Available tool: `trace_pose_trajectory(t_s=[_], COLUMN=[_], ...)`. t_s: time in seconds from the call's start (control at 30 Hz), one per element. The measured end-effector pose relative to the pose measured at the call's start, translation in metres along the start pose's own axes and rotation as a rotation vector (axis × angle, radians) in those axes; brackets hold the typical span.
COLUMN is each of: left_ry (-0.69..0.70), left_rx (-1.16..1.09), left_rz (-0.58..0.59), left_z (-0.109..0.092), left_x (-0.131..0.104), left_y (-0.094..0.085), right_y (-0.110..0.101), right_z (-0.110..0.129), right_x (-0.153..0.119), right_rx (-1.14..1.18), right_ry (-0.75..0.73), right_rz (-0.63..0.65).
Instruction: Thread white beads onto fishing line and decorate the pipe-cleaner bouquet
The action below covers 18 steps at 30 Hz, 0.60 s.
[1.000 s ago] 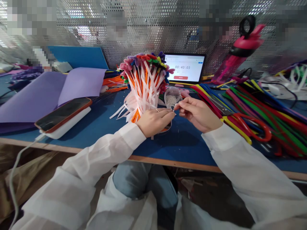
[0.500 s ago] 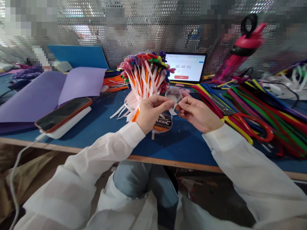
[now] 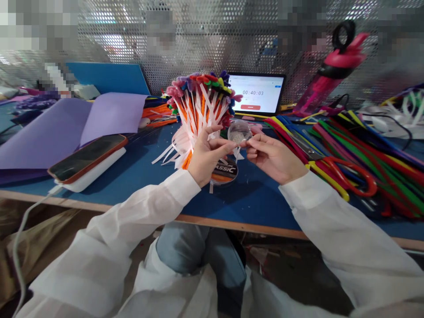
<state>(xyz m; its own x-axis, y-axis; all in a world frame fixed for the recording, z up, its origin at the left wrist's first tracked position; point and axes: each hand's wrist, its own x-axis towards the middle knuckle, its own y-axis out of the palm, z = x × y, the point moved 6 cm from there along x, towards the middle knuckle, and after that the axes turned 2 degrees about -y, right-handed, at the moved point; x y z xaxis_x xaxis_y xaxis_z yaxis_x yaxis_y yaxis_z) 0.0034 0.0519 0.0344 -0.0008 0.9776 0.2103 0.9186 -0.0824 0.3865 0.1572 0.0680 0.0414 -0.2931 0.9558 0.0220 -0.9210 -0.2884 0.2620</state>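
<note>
My left hand (image 3: 206, 155) and my right hand (image 3: 272, 157) are raised over the blue table (image 3: 132, 181), with their fingertips almost meeting. Between them they pinch a thin white strand (image 3: 237, 153), and a short end of it hangs down. Just behind the fingertips stands a small clear cup (image 3: 239, 131) with tiny pale beads in it. Below my left hand a round spool (image 3: 225, 170) with a dark label lies flat on the table. A bunch of pipe-cleaner flowers (image 3: 200, 108), wrapped in white and orange strips, stands upright behind my left hand.
A phone on a white power bank (image 3: 86, 158) lies at the left beside purple sheets (image 3: 62, 130). A tablet showing a timer (image 3: 255, 93) and a pink bottle (image 3: 331, 66) stand at the back. Several coloured pipe cleaners (image 3: 371, 150) and red-handled scissors (image 3: 351, 173) cover the right side.
My left hand has lifted off the spool and risen to meet my right hand's fingertips. The spool's label now shows. My right hand has barely moved.
</note>
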Motion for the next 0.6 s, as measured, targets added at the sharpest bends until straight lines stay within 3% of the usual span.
trace_pose_trajectory(t_s=[0.27, 0.37, 0.47, 0.6], left_ry=[-0.083, -0.028, 0.113, 0.216], left_rx=[0.098, 0.146, 0.211, 0.190], left_rz=[0.057, 0.060, 0.058, 0.138], left_z=[0.011, 0.008, -0.004, -0.011], left_x=[0.003, 0.004, 0.003, 0.000], left_y=[-0.003, -0.004, -0.002, 0.009], right_y=[0.003, 0.005, 0.007, 0.010], right_z=[0.007, 0.011, 0.013, 0.015], right_x=[-0.003, -0.006, -0.008, -0.010], right_rx=[-0.096, -0.182, -0.219, -0.206], right_ry=[-0.038, -0.082, -0.096, -0.097], right_rz=[0.069, 0.107, 0.125, 0.148])
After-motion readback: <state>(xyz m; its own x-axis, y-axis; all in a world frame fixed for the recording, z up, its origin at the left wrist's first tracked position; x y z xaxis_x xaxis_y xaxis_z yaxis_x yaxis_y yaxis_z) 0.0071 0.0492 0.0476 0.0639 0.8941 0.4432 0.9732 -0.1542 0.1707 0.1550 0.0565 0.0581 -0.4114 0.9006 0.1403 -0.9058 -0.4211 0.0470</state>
